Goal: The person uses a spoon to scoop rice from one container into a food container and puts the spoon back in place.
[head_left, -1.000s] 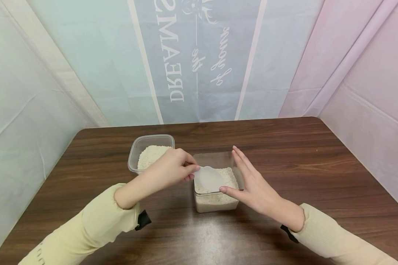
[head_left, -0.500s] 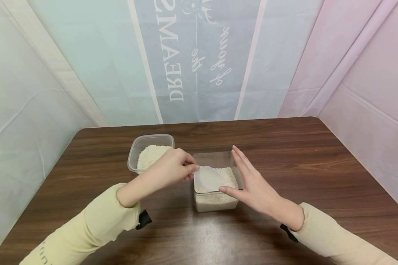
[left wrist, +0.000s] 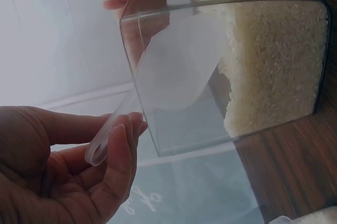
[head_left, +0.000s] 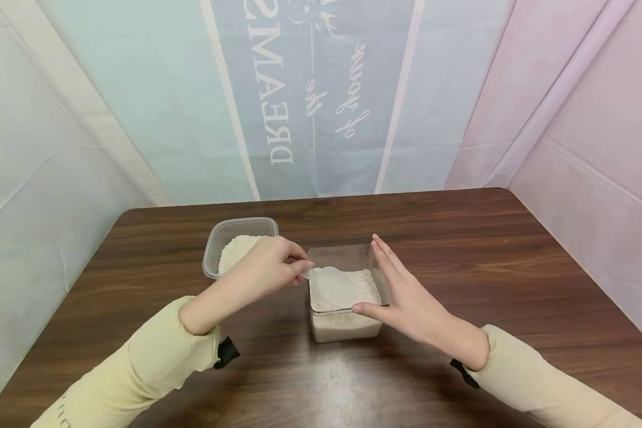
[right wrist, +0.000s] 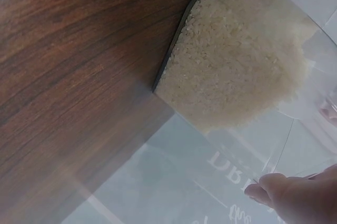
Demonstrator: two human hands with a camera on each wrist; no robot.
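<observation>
A clear square container [head_left: 345, 328] partly filled with rice stands mid-table. My left hand [head_left: 299, 266] pinches the handle of a translucent white scoop [head_left: 333, 287], whose bowl hangs over the rice inside the container. My right hand [head_left: 381, 279] lies with straight fingers along the container's right wall, its thumb on the near rim. In the left wrist view, the scoop [left wrist: 174, 71] shows through the container wall [left wrist: 253, 124] above the rice, with its handle between my thumb and fingers. The right wrist view shows the rice-filled container [right wrist: 237, 60] from below.
A second clear tub [head_left: 239, 227] with rice sits at the back left, just behind my left hand. The dark wooden table [head_left: 487, 255] is walled by pastel fabric at the back and on both sides.
My left hand and the scoop have drawn slightly to the left. The right hand and the container stay as they were.
</observation>
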